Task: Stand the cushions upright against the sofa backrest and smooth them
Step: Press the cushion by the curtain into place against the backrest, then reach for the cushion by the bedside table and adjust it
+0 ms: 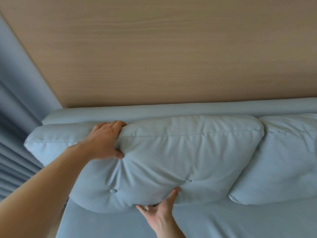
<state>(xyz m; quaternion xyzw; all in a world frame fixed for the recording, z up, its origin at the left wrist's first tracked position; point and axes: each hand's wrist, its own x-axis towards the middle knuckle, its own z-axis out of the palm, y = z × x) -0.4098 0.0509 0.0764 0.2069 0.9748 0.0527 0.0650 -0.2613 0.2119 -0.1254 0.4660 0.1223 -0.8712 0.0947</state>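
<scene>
A pale blue buttoned cushion [171, 157] leans upright against the sofa backrest [154, 110], its bottom edge lifted a little off the seat [223, 220]. My left hand [105, 140] grips its top edge near the left, fingers over the top and thumb pressed into the front. My right hand [161, 208] holds the bottom edge from below, thumb on the front and fingers tucked under. A second cushion [283, 160] stands against the backrest to the right, touching the first one.
A light wooden wall panel [171, 48] rises behind the sofa. Blue-grey curtains [13, 134] hang at the left, beside the sofa's end.
</scene>
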